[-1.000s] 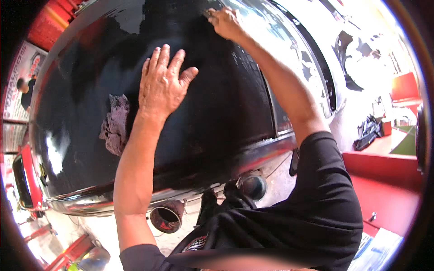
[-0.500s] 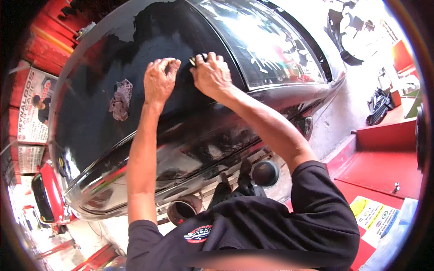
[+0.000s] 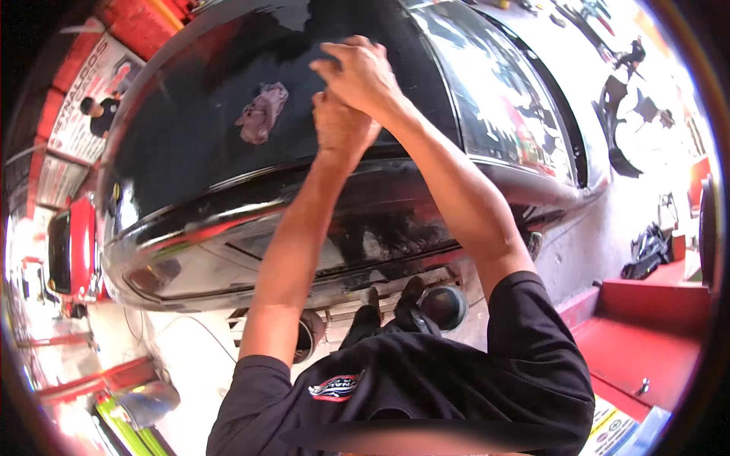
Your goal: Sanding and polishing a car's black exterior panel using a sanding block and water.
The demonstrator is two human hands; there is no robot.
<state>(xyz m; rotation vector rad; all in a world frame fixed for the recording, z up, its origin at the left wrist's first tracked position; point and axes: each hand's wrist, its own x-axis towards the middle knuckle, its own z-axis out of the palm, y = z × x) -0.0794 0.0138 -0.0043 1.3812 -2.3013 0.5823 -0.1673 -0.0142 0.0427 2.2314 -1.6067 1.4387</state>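
Observation:
Both my hands are over the glossy black panel of a car [image 3: 190, 144]. My right hand [image 3: 363, 72] crosses over my left, its fingers bent and spread apart, slightly smeared by motion; I see nothing in them. Under it my left hand [image 3: 342, 133] is partly covered. A fingertip shows at its left side, but most of its fingers are hidden, so I cannot see what they hold, if anything. A crumpled greyish-purple cloth [image 3: 262, 112] lies on the panel to the left of my hands.
The car's glass [image 3: 509, 99] is at the right, with white marks on it. Below the car's side stand a black rounded object [image 3: 444, 307] and a round container [image 3: 308, 334], near my feet. A red bench [image 3: 631, 334] is at the right. A person [image 3: 103, 114] appears at far left.
My view has shifted, so the cloth appears farther right. My hands were side by side; now the right overlaps the left. The small yellowish-dark object at my right fingertips is out of sight.

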